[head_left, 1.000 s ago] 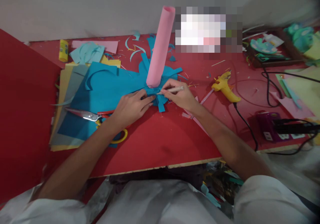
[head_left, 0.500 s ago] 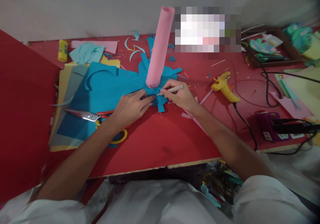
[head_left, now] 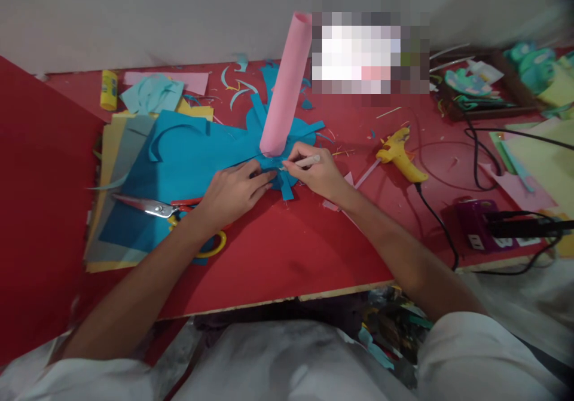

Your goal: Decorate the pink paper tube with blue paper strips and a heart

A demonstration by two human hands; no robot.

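Down by the pink tube [head_left: 284, 87], the right hand [head_left: 316, 174] gripped a stick [head_left: 302, 162] pointing left at its foot. The left hand [head_left: 233, 190] pressed flat on blue paper [head_left: 192, 156] just beside.

Pink paper tube [head_left: 286, 84] stands tilted on fringed blue paper [head_left: 188, 156]; slim pale stick [head_left: 305, 161] points at its base.

right hand [head_left: 320, 174] | glue stick [head_left: 305, 161] drawn slightly shorter, closer to pink tube [head_left: 286, 84]

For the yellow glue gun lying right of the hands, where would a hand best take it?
Probably by the handle of the glue gun, coming from the near right: it lies on its side, nozzle pointing up-left, cord trailing toward the table's near edge.
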